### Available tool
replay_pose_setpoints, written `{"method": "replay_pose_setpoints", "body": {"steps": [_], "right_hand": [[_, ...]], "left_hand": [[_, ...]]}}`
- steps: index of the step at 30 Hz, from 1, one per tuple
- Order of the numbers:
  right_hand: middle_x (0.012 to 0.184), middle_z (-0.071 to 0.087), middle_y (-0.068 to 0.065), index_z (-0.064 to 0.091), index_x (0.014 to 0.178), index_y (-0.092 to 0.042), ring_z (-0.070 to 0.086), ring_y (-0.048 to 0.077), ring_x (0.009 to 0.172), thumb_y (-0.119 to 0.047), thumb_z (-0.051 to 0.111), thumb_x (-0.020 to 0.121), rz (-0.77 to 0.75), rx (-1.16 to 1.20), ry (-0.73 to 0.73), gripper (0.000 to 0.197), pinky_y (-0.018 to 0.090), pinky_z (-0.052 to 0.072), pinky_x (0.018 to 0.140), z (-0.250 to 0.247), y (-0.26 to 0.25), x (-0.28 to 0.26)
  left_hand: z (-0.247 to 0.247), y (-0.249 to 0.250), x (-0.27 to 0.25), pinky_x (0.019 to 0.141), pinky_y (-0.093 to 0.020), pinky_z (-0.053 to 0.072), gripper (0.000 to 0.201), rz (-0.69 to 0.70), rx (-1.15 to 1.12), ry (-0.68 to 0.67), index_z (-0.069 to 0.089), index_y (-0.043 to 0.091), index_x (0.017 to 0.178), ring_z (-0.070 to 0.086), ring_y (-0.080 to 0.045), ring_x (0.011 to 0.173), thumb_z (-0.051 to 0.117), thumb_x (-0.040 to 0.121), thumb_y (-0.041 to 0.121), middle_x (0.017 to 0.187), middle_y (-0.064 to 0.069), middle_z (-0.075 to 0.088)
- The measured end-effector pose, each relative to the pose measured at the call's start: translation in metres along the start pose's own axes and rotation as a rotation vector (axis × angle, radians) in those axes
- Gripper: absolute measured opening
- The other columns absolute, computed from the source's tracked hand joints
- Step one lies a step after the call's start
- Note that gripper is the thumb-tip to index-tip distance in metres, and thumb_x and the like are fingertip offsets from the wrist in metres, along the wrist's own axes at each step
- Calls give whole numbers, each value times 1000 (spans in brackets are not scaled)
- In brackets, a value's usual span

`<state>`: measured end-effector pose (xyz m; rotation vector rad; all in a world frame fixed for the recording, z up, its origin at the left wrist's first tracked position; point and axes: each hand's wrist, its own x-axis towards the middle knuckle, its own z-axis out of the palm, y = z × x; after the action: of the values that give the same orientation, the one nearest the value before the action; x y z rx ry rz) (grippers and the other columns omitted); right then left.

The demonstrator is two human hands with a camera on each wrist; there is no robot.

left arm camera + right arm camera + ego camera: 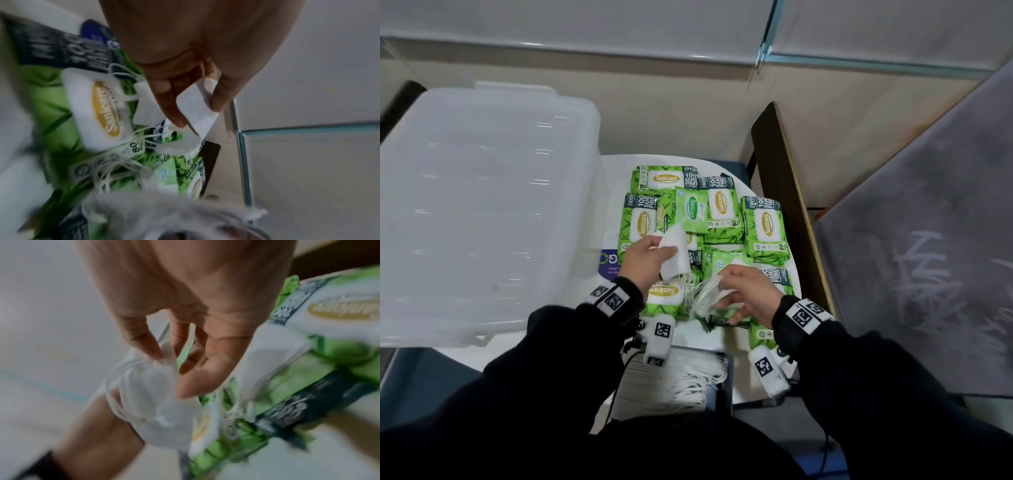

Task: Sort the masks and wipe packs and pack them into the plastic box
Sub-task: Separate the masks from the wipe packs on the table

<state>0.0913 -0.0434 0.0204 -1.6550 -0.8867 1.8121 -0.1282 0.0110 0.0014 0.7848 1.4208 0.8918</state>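
Hovering over the wipe packs (709,219), one white mask (671,253) is pinched by the left hand (645,263), another mask (710,296) by the right hand (751,291).

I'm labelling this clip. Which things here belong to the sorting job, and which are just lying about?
Job:
masks, held in both hands
mask stack, near edge
wipe packs
plastic box, lid on

Lying about:
purple packet under the packs
wooden board
grey fabric
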Motion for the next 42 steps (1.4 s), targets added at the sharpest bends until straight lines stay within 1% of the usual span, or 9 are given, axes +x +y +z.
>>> {"method": "replay_pose_setpoints", "body": {"steps": [3,8,12,16,20,27,31,36,42], "right_hand": [[100,51,14,53,95,-10,74,38,88,-11,56,98,32,360,30,5,39,58,50,9,-6,2],[97,56,17,45,91,-12,73,43,101,1,46,96,53,595,27,14,51,64,69,34,2,8],[103,61,21,57,109,-11,70,39,92,-19,54,96,97,641,-21,15,57,62,82,47,4,14],[90,72,18,67,110,-2,74,33,82,-30,74,93,111,479,49,33,52,63,81,52,3,17],[91,74,23,70,108,7,75,29,74,-23,85,78,43,387,124,44,43,66,69,51,0,17],[99,74,24,66,111,2,74,31,82,3,73,88,32,337,146,23,42,65,67,38,4,17],[109,75,16,65,120,-6,75,33,91,-12,79,89,30,341,301,35,41,62,68,32,6,19],[109,68,3,66,126,-13,61,21,98,-21,78,90,-87,371,426,38,39,53,86,31,-1,19],[106,71,21,62,124,-1,68,33,88,-1,64,96,-128,551,404,28,42,59,75,39,-17,18]], "left_hand": [[-9,-4,-20,53,-31,57,13,-143,-231,7,68,2,105,68,-31,75,70,92,3,99,-21,70],[-22,-8,-33,54,-30,58,14,-225,-326,36,68,3,106,64,-34,91,71,94,10,102,-19,68],[-31,-6,-35,59,-31,58,17,-217,-292,4,69,5,110,66,-30,90,70,94,11,107,-18,69],[-35,4,-38,58,-28,54,11,-163,-236,2,69,14,104,64,-22,82,66,96,8,99,-8,69],[-36,8,-39,65,-31,53,28,-91,-176,9,69,20,120,66,-25,98,62,97,7,118,-6,68],[-35,24,-39,72,-36,55,25,125,-1,50,71,24,105,71,-26,95,76,85,10,104,-2,73],[-37,33,-38,83,-40,57,8,148,52,21,78,17,93,72,-30,97,76,86,15,96,-5,77],[-42,42,-38,90,-32,52,18,302,302,-35,79,24,99,68,-20,103,67,92,13,103,4,76],[-43,74,-55,80,-29,58,17,403,398,-205,78,23,94,71,-12,85,82,82,12,92,3,76]]}}
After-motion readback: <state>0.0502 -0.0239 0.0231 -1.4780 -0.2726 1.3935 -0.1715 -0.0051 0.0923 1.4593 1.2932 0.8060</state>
